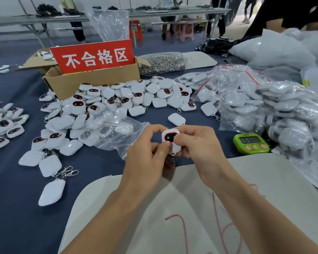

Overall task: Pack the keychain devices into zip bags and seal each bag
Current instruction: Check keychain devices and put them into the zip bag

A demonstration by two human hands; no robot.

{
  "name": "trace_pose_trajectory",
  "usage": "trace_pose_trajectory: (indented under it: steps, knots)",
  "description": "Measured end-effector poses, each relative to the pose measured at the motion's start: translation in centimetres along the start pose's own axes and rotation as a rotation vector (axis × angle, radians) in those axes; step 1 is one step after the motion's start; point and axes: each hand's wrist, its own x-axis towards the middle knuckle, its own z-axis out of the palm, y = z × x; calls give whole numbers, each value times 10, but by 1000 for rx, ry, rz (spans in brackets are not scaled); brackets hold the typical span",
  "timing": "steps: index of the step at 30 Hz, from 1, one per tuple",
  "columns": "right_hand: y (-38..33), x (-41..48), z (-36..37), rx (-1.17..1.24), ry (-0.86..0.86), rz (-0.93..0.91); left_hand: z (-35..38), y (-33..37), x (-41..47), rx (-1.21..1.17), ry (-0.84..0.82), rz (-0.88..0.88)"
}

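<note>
**Keychain device held in two hands**

A table with a blue cloth stands in a work room, with more tables far behind. A pile of white devices lies by a cardboard box. The keychain device sits between both hands, above the cloth. The left hand pinches it, thumb on its front. The right hand grips its right side. Its dark face looks up. Its long side runs near to far, with the clip at the near end.

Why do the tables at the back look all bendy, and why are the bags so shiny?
Head view: the wide-angle lens curves the far tables and stretches the edges. Head view: light glints off the crinkly plastic bags on the right. Head view: the keychain device gripped by the left hand and right hand looks sharp, while the far background looks soft.
</note>
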Motion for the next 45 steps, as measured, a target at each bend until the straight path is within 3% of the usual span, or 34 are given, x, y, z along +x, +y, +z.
trace_pose_trajectory:
  steps: [12, 20, 25, 34, 45]
  knots:
    - [0, -1, 5, -37, 21, 8, -2, 8, 2, 8, -30, -101]
    - [-2, -3, 3, -27, 35, 20, -4, 16, -4, 53, -40, -28]
    - [-3, -1, 6, -65, 30, 18, -1, 10, 0, 47, 14, -76]
    - [-1, -7, 9, -58, -98, 29, -5, 5, 6, -215, -31, -233]
    - [-1, -6, 6, -25, -101, 61, -3, 6, 4, -199, -63, -188]
